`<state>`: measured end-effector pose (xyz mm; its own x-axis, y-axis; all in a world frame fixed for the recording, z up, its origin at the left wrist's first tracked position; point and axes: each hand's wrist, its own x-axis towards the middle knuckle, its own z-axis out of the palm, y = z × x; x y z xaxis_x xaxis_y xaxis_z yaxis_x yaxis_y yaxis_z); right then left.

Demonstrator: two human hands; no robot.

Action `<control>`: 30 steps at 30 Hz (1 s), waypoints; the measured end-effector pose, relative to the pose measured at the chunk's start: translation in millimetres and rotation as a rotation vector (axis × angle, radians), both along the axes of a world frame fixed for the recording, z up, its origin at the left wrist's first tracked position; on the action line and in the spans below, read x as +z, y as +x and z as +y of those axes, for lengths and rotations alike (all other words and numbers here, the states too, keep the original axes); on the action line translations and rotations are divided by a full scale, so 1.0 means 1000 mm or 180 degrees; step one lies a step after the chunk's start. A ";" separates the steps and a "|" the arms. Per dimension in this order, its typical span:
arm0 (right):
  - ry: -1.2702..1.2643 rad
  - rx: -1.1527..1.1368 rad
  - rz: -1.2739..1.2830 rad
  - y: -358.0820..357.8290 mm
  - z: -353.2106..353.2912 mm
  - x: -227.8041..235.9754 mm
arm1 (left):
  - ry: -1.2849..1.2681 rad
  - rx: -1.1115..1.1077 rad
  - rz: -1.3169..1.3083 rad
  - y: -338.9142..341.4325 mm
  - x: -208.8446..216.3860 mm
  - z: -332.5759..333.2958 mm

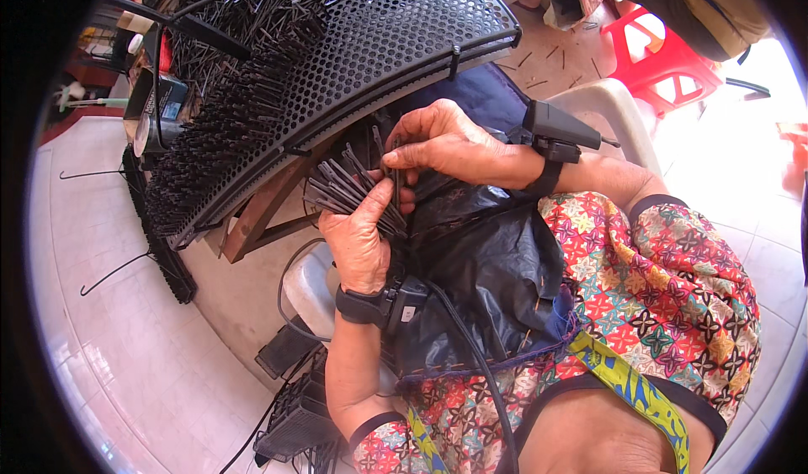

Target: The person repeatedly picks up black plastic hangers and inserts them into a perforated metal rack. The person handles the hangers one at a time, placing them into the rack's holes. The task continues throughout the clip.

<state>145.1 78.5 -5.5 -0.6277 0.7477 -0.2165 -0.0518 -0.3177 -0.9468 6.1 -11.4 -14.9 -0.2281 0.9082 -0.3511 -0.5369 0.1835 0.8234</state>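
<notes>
My left hand [358, 238] is closed round a bundle of thin dark sticks [337, 189], their ends fanning out toward the rack. Close beside it, the thumb and fingers of my right hand [446, 146] pinch a single thin dark stick [397, 167]. Both hands are above my lap, over a black plastic apron [488, 263]. Just beyond them stands a curved black perforated rack [379, 53]. Many upright dark sticks [227, 129] fill the holes on its left part, while holes on the right part show bare. What the sticks are made of, I cannot tell.
A heap of loose dark sticks [252, 11] lies behind the rack. A brown support frame [261, 209] is under it. Black wire-handled racks [160, 247] lean at the left. Black cables [480, 356] cross my lap. A red stool [661, 61] and another person's leg [673, 2] are at upper right.
</notes>
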 end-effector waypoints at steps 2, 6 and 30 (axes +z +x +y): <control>0.0211 0.0023 -0.0243 0.000 0.001 -0.001 | 0.0056 0.0146 -0.0050 0.002 -0.002 0.000; 0.0052 -0.0128 -0.0342 0.001 0.004 0.007 | 0.0205 0.0620 0.0266 -0.001 -0.005 0.002; 0.3236 -0.0839 -0.0262 -0.076 0.119 0.028 | -0.0114 -0.0138 -0.0992 -0.005 -0.001 -0.003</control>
<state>69.1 197.5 22.8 -0.4307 0.7121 0.5545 0.0729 0.6398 -0.7651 1.0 -14.8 -15.8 -0.0658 0.9005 -0.4298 -0.7534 0.2375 0.6131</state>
